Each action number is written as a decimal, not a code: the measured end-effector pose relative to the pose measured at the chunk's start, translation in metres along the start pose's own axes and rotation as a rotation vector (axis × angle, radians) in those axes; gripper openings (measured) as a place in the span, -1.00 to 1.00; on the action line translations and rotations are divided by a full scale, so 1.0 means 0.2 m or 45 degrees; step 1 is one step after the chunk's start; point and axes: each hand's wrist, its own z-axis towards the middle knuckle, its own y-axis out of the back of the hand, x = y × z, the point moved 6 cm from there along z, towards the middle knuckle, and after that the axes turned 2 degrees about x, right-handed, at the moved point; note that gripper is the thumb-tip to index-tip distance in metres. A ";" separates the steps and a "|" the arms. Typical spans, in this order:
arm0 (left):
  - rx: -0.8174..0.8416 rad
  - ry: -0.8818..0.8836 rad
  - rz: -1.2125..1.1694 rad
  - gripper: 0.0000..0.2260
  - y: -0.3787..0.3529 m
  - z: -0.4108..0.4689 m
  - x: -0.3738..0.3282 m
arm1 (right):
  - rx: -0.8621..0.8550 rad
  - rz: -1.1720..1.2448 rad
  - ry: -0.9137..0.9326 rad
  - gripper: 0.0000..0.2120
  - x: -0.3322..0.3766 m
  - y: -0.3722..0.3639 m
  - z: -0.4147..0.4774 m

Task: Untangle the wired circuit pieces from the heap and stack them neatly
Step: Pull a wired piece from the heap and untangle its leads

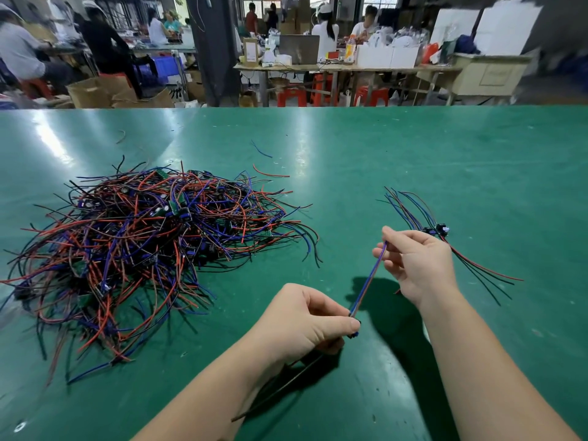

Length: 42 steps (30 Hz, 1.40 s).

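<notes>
Green tabletop [413, 148]: left hand [305, 323] pinches a wired circuit piece [368, 278] by its board, right hand [416, 265] pinches its wires. Tangled heap [143, 243] at nine o'clock, small stack [441, 230] at two.

An assembly workshop: seated workers [325, 33], cardboard cartons [92, 92], green worktable [413, 148].

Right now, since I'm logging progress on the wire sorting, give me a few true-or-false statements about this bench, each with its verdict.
1. The tangled heap lies left of both hands. True.
2. The right hand pinches the wired piece by its wires. True.
3. The left hand holds nothing. False: it holds the same piece's lower end.
4. The sorted stack lies on a red table. False: the table is green.
</notes>
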 end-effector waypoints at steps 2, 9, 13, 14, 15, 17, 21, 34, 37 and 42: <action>0.022 0.011 0.001 -0.92 -0.01 0.00 0.00 | -0.041 -0.035 0.015 -0.76 0.00 0.01 0.01; -0.077 -0.005 -0.094 -0.91 0.06 0.00 0.00 | 0.001 -0.111 -0.058 -0.68 -0.05 0.01 0.02; -0.389 -0.137 -0.304 -0.86 0.17 0.05 0.00 | 0.131 -0.404 0.075 -0.82 -0.05 -0.05 -0.05; -0.444 -0.180 -0.329 -0.86 0.18 0.06 0.00 | 0.200 -0.452 0.116 -0.68 -0.06 -0.08 -0.09; -0.488 -0.219 -0.340 -0.87 0.20 0.06 0.00 | 0.244 -0.478 0.159 -0.48 -0.08 -0.12 -0.12; -0.565 -0.286 -0.352 -0.88 0.21 0.07 0.00 | 0.201 -0.534 0.282 -0.14 -0.09 -0.16 -0.18; -0.649 -0.363 -0.479 -0.89 0.25 0.07 -0.01 | 0.151 -0.649 0.564 -0.37 -0.03 -0.21 -0.26; -0.404 -0.232 -0.274 -0.67 0.17 0.06 -0.04 | 0.163 -0.553 0.479 -0.82 0.19 -0.11 -0.03; -0.480 -0.242 -0.229 -0.67 0.21 0.06 -0.05 | -0.102 -0.661 0.646 -0.83 0.41 0.08 0.16; -0.633 -0.277 -0.063 -0.70 0.26 0.07 -0.04 | -0.480 -1.102 0.588 -0.89 0.48 0.39 0.42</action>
